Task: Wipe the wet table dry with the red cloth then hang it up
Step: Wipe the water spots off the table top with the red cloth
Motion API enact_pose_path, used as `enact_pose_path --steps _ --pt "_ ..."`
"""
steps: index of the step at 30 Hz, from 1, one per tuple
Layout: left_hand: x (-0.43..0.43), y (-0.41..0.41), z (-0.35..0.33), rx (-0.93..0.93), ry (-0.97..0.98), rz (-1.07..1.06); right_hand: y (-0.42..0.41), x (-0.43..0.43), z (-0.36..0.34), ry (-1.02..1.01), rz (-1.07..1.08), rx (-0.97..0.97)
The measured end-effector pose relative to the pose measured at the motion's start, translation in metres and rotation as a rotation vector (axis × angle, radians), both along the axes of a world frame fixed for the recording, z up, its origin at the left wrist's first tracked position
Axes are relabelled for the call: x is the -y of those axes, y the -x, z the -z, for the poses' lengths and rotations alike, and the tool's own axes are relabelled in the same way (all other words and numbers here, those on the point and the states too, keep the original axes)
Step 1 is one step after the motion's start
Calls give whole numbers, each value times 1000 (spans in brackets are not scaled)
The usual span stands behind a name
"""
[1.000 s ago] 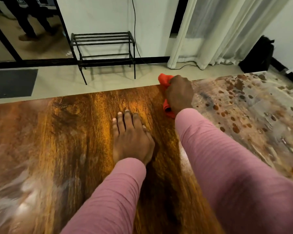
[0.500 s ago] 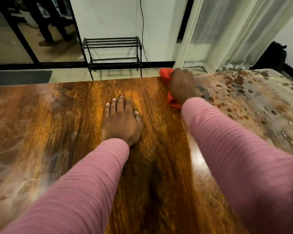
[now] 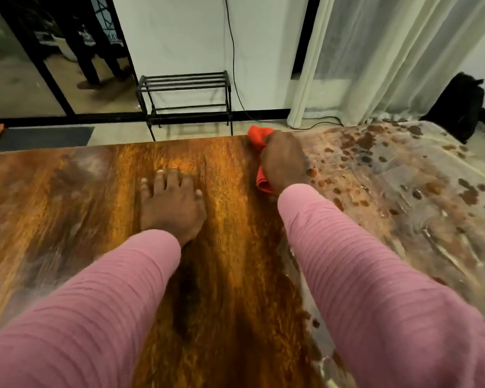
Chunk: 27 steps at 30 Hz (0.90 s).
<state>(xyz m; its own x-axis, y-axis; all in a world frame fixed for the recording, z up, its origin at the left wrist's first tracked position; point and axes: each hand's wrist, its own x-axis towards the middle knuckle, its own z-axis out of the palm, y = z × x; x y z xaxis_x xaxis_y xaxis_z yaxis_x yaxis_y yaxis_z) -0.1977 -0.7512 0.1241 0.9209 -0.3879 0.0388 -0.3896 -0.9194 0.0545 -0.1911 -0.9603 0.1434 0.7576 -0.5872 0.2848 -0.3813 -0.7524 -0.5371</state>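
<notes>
A brown wooden table fills the lower view. Its right part is wet, with droplets and smeared water. My right hand presses the red cloth flat on the table near the far edge, just left of the wet patch; most of the cloth is hidden under the hand. My left hand rests flat on the dry middle of the table with fingers spread, holding nothing. Both arms wear pink sleeves.
Beyond the far table edge stands a low black metal rack against the white wall, with a cable hanging beside it. A pale curtain hangs at the right, a black bag on the floor. A person's legs show behind the glass door.
The view has tilted and shifted. My right hand stays on the red cloth at the far edge by the wet patch. My left hand stays flat on the table.
</notes>
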Motion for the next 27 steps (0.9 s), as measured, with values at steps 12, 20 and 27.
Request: enact_pose_path --steps 12,20,27 --pt "38 25 24 -30 173 -19 -24 -2 -1 209 -330 -221" --pt "42 24 24 -34 171 -32 -26 16 -4 216 -31 -173" --pt "38 24 24 -24 160 -22 6 21 -1 93 -215 -211"
